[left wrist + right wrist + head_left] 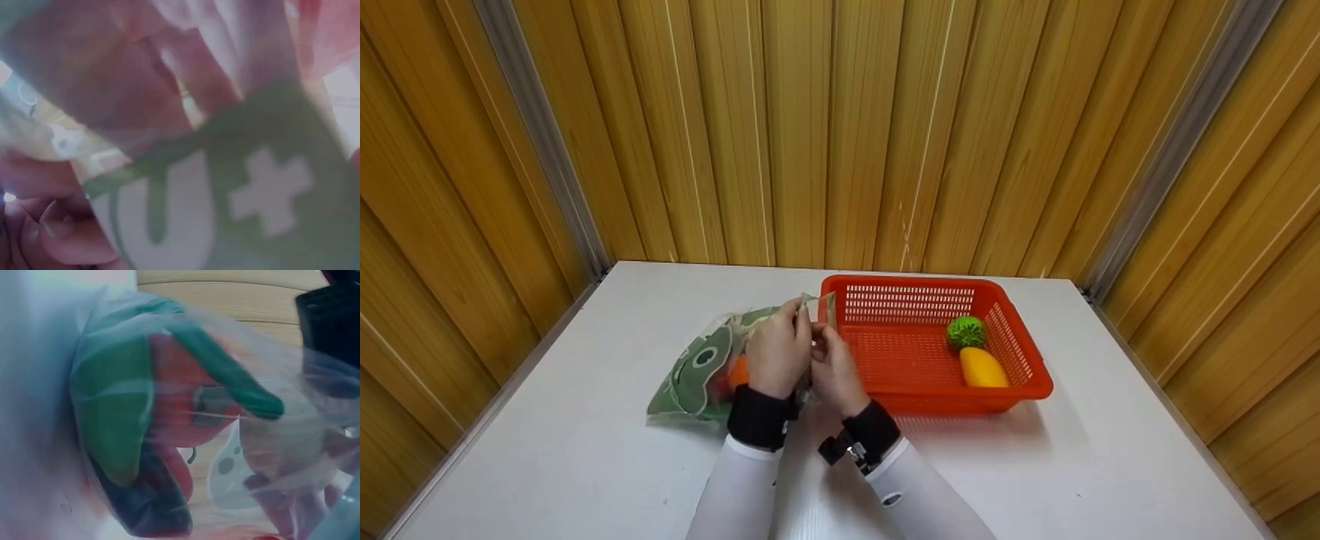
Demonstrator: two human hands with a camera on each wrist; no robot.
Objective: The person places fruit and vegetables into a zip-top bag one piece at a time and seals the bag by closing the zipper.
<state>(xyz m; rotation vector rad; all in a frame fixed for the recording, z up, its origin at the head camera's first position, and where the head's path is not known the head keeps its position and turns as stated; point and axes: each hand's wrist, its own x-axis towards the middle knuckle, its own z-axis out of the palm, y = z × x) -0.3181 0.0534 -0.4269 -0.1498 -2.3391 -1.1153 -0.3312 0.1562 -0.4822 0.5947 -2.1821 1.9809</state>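
Right now my left hand [777,352] and right hand [834,369] pinch the top of the green bag [694,365] beside the red basket [1014,341], and a hard pull might spill the toys.

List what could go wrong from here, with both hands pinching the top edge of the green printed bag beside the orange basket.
1. The left hand and right hand pinch only the thin top edge of the bag; the film could slip or tear.
2. Red and orange items show inside the bag; they might spill onto the table.
3. The basket sits close by; the hands could nudge it, rolling the green ball.
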